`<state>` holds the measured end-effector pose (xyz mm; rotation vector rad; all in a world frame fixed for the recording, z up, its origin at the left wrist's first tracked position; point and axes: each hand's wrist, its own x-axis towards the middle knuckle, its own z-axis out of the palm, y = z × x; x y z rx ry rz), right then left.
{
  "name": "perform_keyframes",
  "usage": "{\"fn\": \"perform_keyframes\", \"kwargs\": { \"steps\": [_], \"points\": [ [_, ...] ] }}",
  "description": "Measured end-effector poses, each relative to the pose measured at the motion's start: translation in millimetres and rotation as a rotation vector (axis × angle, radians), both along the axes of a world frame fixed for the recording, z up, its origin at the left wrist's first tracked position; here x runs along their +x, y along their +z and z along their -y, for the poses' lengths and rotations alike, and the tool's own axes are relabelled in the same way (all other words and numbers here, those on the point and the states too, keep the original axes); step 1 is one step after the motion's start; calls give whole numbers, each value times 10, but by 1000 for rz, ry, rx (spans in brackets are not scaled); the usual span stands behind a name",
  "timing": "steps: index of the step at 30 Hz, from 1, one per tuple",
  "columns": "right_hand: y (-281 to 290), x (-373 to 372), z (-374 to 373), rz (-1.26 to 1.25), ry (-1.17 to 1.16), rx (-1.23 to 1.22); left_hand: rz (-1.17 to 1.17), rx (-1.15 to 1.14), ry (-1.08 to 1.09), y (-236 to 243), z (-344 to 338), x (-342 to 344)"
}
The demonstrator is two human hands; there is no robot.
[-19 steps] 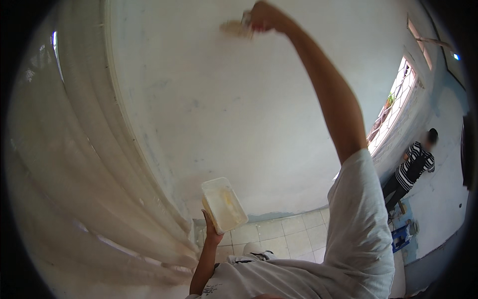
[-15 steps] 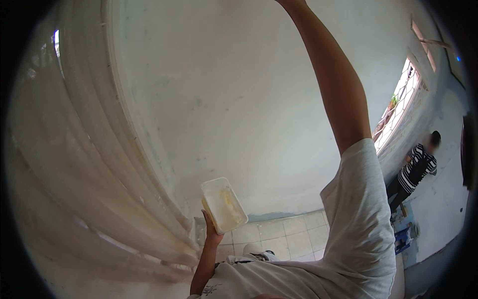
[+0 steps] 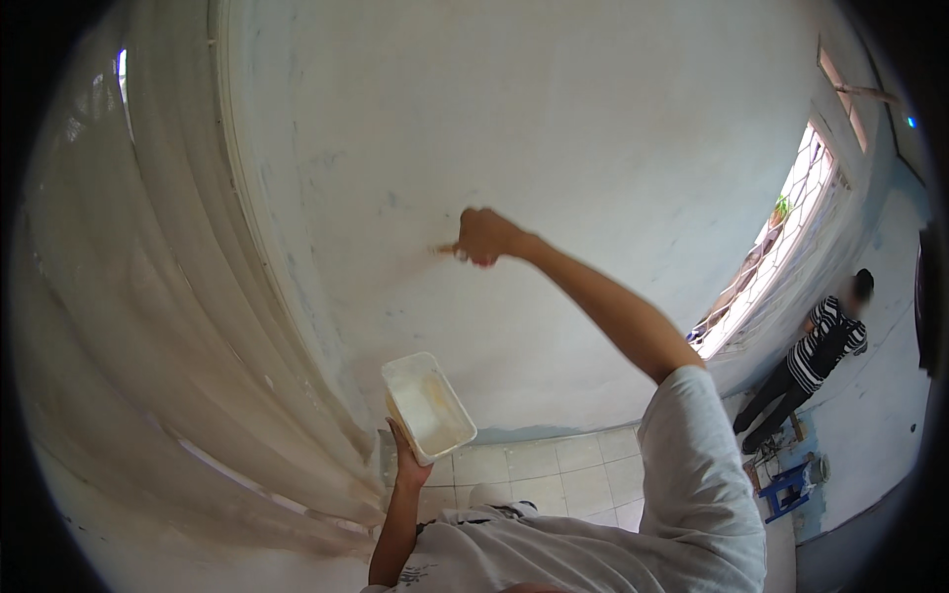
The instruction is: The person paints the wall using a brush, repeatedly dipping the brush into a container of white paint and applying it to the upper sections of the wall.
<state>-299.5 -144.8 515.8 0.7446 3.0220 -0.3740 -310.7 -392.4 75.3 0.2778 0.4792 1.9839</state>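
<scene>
A white rectangular plastic tub [image 3: 440,420], tilted, shows its inside, which has yellowish smears. My left hand [image 3: 412,465] is closed on its lower left side, with the fingers partly hidden behind it. Higher up, my right hand [image 3: 486,237] is closed in front of the pale wall [image 3: 554,128]. From its left side sticks a small brush-like tool with a tan tip [image 3: 444,249], slightly blurred; most of it is hidden in the fist. Whether the tip touches the wall, I cannot tell.
A long beige curtain [image 3: 148,296] hangs at the left. Light tiles [image 3: 534,463] cover the floor. At the right are a barred window [image 3: 776,242], a person in a striped top [image 3: 828,341] facing the wall, and a blue stool [image 3: 786,492].
My right hand has come down from the top edge to mid-picture, and that arm is now bent. The tub in my left hand has shifted slightly left.
</scene>
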Motion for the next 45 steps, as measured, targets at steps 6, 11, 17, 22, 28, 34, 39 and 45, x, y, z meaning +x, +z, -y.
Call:
{"fn": "perform_keyframes", "kwargs": {
  "steps": [6,11,17,22,28,34,39,45],
  "points": [
    [2333,-204,-473,-434,114,254,-22,-16,-31,217,-1,152],
    [3183,-193,41,-875,-101,855,42,-51,-61,-19,-56,175],
    [1616,-337,31,-751,-147,632,-3,-63,39,-70,253,170],
    [-1086,26,176,-471,-261,240,-49,-118,22,-74,245,147],
    [-1618,393,-706,-67,-125,142,-7,-78,-6,-42,61,107],
    [2081,525,-554,-430,-164,604,-105,-45,-29,31,58,86],
    [2825,971,-331,-1026,-336,736,-6,-59,-150,189,-245,365],
    [-135,745,-804,-667,-448,470,1,-162,-116,211,-218,350]
  ]
}}
